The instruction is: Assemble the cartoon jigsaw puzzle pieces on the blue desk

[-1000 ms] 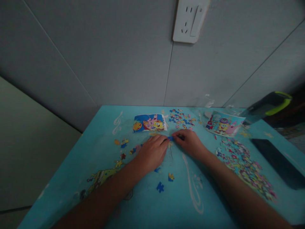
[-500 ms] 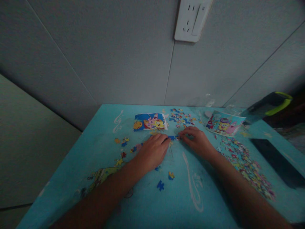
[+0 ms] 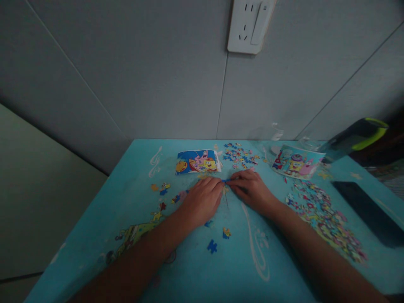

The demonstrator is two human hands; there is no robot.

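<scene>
Two hands meet fingertip to fingertip on the turquoise cartoon-printed table (image 3: 195,269): left hand (image 3: 202,201) and right hand (image 3: 251,190) pinch a small blue puzzle piece (image 3: 225,181) mid-table; no writing legible; bare tabletop nearer the front edge.

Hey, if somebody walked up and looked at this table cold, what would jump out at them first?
Probably the left hand and right hand meeting fingertip to fingertip at mid-table over small blue puzzle pieces. Next, the big heap of loose pieces sprawled along the right side of the turquoise table. Two cartoon picture cards lie near the wall, one behind the left hand, the other further right.
</scene>
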